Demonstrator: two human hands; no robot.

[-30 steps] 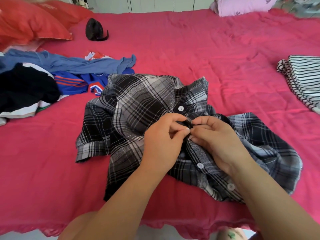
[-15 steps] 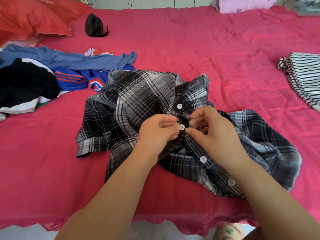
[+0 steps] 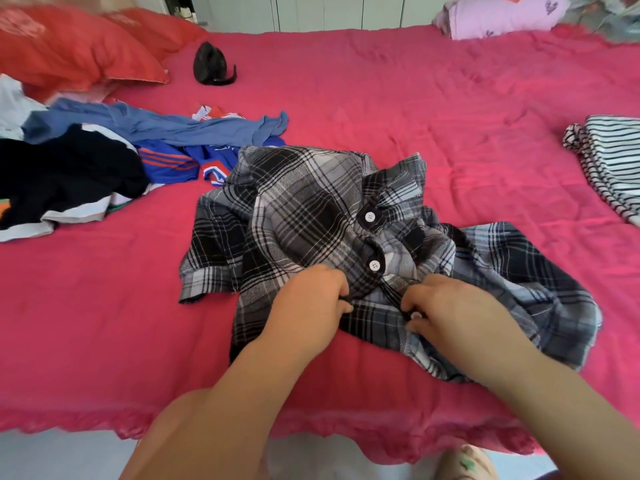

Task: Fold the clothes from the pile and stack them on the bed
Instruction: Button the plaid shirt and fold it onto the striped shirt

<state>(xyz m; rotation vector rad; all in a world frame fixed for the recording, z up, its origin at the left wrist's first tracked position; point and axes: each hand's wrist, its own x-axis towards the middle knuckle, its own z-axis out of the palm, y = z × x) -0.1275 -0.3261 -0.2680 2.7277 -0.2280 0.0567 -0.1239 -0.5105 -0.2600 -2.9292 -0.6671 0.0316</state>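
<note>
At the front edge of the bed (image 3: 104,323), left grip (image 3: 311,299) and right grip (image 3: 457,310) pinch the limp-looking, probably light plaid shirt (image 3: 304,209) by its placket.

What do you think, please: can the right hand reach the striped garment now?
Probably yes: only bare bedspread separates the right hand from the striped garment, though it must first release the plaid shirt.

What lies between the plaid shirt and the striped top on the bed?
Only bare pink sheet separates plaid shirt from striped top, per the head view.
</note>
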